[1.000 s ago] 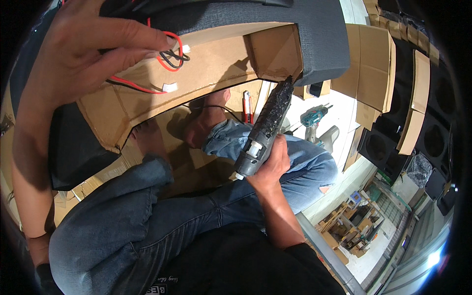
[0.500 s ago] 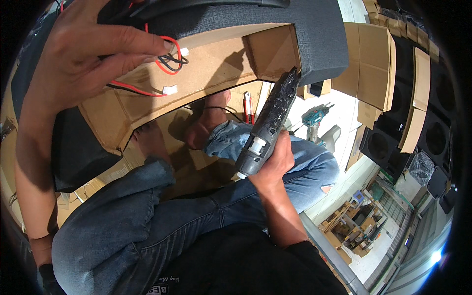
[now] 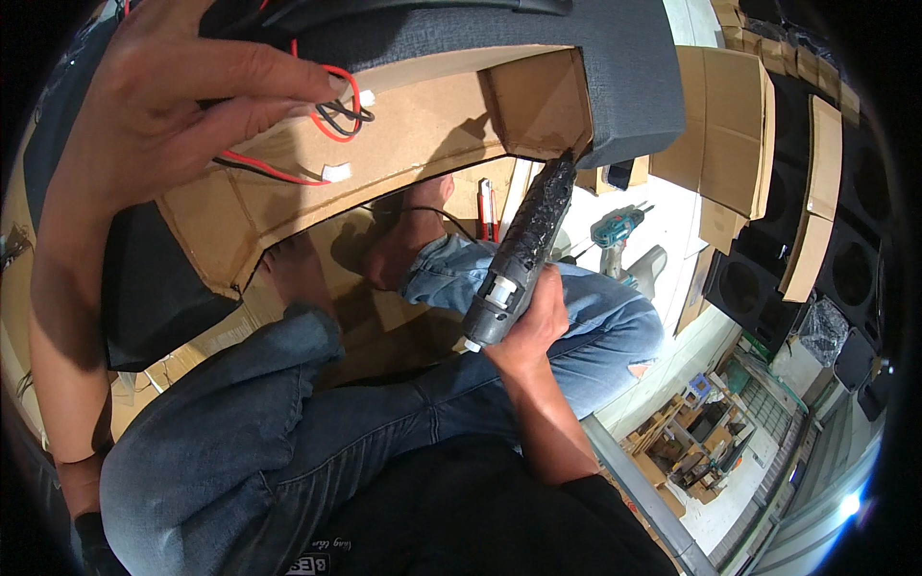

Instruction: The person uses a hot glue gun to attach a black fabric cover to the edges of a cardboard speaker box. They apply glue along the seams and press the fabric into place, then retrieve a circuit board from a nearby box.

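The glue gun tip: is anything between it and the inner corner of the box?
Nothing visible. The glue gun in the right hand points with its tip at the box corner; the wires lie far left.

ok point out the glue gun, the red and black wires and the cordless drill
glue gun (image 3: 519, 264), head view, middle of its blackened barrel
red and black wires (image 3: 338, 108), head view, the loop by the left hand's fingertips
cordless drill (image 3: 615, 228), head view, its teal body on the floor

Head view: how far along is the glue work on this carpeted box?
Done: grey carpet covers the box's outside. In hand: left hand holds the red and black wires against the bare board; right hand aims the glue gun at the inner corner. Left: the wires hang loose.
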Motion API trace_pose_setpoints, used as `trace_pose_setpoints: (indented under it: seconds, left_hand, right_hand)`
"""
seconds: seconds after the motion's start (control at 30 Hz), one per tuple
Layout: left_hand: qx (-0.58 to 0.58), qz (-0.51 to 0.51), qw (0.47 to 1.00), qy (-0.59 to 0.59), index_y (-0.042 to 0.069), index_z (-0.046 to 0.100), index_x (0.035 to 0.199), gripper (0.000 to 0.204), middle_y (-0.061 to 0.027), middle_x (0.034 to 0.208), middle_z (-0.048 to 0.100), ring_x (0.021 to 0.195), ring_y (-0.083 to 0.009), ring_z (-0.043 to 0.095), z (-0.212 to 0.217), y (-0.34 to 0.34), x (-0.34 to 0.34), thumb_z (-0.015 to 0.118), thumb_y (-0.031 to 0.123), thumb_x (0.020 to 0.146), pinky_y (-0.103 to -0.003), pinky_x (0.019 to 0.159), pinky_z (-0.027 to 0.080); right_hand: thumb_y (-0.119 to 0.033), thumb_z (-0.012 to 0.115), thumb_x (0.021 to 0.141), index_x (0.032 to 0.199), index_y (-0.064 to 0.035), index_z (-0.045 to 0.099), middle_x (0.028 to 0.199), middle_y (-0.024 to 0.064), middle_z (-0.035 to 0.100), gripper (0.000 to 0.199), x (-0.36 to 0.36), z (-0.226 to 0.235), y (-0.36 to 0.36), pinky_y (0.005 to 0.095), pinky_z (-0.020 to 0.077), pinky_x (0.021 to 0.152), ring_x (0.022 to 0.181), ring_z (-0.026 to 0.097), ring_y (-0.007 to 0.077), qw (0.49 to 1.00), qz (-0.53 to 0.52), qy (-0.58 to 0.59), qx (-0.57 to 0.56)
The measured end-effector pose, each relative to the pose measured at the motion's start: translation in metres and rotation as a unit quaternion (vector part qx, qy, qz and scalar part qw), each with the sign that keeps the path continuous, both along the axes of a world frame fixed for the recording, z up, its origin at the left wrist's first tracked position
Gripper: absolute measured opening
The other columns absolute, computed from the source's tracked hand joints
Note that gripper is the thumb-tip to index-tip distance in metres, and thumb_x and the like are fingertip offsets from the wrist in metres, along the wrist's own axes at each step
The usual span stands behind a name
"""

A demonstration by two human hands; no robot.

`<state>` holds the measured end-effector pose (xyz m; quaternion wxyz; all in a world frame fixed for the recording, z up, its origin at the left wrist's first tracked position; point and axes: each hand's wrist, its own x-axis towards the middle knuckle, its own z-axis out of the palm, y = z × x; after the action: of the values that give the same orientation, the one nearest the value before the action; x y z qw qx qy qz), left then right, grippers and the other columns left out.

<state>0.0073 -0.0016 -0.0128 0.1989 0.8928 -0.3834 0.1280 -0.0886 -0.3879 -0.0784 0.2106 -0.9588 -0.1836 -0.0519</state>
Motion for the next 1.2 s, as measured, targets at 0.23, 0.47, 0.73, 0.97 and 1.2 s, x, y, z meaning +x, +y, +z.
trace_pose_setpoints:
  seconds: [0.23,0.47,0.73,0.97,1.2]
  left_hand:
    - [-0.006,0.000,1.000,-0.010,0.013,0.083,0.096,0.022,-0.0163,0.130,0.060,0.114,-0.0296,0.061,0.001,0.000,0.001,0.084,0.013,0.074,-0.040,0.092,0.049]
    - [-0.009,-0.004,1.000,-0.024,0.014,0.084,0.095,0.020,-0.0156,0.128,0.060,0.110,-0.0285,0.061,0.001,-0.001,0.001,0.085,0.016,0.075,-0.040,0.090,0.049]
    - [-0.013,-0.003,0.999,-0.042,0.016,0.085,0.094,0.018,-0.0148,0.125,0.060,0.106,-0.0271,0.061,0.000,-0.001,0.003,0.086,0.019,0.076,-0.040,0.088,0.049]
    - [-0.027,-0.011,0.996,-0.089,0.017,0.086,0.092,0.017,-0.0141,0.121,0.061,0.102,-0.0263,0.061,-0.007,-0.003,0.008,0.087,0.022,0.077,-0.040,0.086,0.048]
    - [-0.089,0.019,0.996,0.018,0.016,0.084,0.088,0.015,-0.0137,0.115,0.065,0.098,-0.0257,0.061,0.007,-0.013,0.006,0.087,0.024,0.076,-0.041,0.084,0.044]
  right_hand:
    - [-0.011,0.074,0.077,0.110,0.0009,0.062,0.086,0.0174,0.063,0.037,0.008,0.005,0.009,0.0421,0.0535,0.066,0.073,0.065,0.0391,1.000,-0.009,-0.020,0.019]
    - [-0.007,0.075,0.077,0.108,0.0010,0.062,0.088,0.0170,0.065,0.035,0.015,0.016,0.015,0.0392,0.0538,0.067,0.073,0.067,0.0348,0.999,-0.013,-0.011,0.033]
    - [-0.005,0.077,0.074,0.099,0.0013,0.061,0.079,0.0145,0.062,0.030,0.018,0.055,0.026,0.0366,0.0520,0.064,0.066,0.065,0.0284,0.999,-0.018,0.041,0.029]
    - [-0.006,0.077,0.077,0.099,0.0039,0.059,0.073,0.0139,0.060,0.030,0.021,0.069,0.026,0.0336,0.0493,0.059,0.059,0.062,0.0250,0.999,-0.005,0.050,0.003]
    - [-0.005,0.078,0.076,0.098,0.0054,0.058,0.072,0.0143,0.060,0.032,0.028,0.070,0.032,0.0345,0.0495,0.059,0.058,0.062,0.0255,0.999,0.006,0.030,-0.014]
